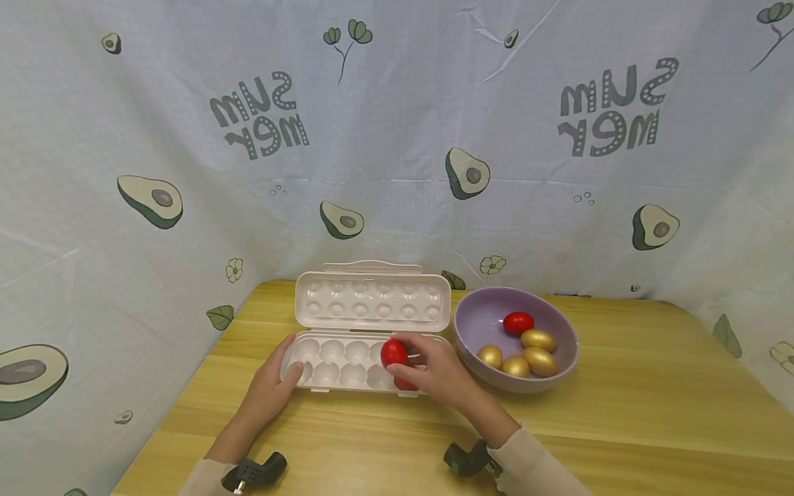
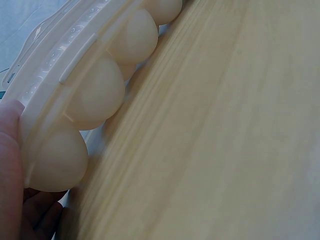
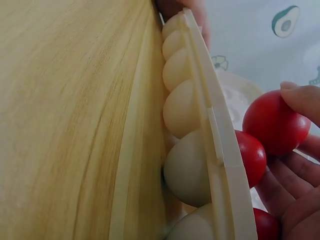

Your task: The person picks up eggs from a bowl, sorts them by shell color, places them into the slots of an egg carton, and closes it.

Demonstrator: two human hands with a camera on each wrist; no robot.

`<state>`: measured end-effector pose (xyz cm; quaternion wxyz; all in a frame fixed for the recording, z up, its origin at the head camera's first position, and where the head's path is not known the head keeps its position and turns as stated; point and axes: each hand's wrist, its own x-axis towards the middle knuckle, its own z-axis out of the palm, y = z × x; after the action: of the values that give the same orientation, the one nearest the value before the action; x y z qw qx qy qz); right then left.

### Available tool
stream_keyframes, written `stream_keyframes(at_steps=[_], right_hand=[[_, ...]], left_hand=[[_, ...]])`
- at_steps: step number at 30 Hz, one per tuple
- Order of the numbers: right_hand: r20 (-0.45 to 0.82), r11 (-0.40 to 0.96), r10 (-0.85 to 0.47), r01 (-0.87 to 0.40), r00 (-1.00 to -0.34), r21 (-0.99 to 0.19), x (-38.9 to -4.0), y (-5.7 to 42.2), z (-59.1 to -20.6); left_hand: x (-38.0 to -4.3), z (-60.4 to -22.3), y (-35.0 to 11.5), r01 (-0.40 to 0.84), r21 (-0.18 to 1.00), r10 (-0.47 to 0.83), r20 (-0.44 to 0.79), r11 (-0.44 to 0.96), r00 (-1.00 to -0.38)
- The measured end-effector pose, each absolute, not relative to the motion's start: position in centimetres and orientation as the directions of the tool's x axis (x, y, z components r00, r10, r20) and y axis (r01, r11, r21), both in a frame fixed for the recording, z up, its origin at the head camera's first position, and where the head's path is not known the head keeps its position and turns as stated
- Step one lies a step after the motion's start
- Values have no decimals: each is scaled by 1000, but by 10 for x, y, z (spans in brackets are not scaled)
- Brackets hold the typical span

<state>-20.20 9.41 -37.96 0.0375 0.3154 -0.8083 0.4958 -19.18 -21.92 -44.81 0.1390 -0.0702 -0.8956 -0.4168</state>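
Observation:
An egg carton (image 1: 352,375) of cream-coloured plastic lies on the table with its lid (image 1: 372,310) raised behind it. My left hand (image 1: 279,372) grips the carton's left end, the thumb (image 2: 9,150) over the rim and fingers lower down. Between thumb and fingers, my right hand (image 1: 434,365) pinches a red egg (image 3: 276,122) above the carton's right half. Below it another red egg (image 3: 251,157) sits in a front-row cup. Part of a further red egg (image 3: 267,227) shows beyond; my right hand hides that end of the carton in the head view.
To the carton's right stands a purple bowl (image 1: 517,297) holding a red egg (image 1: 518,322) and several gold eggs (image 1: 540,361). A cloth printed with avocados (image 1: 468,173) hangs behind the wooden table (image 1: 651,372). Dark devices (image 1: 256,471) are strapped to both wrists.

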Motion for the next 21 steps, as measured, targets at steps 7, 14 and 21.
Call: stream_keyframes(at_steps=[7, 14, 21], right_hand=[[389, 308, -478, -564, -788, -766, -195, 92, -369], [390, 317, -459, -558, -798, -767, -205, 92, -387], [405, 340, -456, -575, -793, -744, -211, 93, -395]], left_hand=[[-191, -448, -219, 245, 723, 11, 312, 646, -950], [-192, -449, -219, 254, 718, 15, 321, 648, -947], [-192, -449, -220, 259, 713, 18, 326, 652, -945]])
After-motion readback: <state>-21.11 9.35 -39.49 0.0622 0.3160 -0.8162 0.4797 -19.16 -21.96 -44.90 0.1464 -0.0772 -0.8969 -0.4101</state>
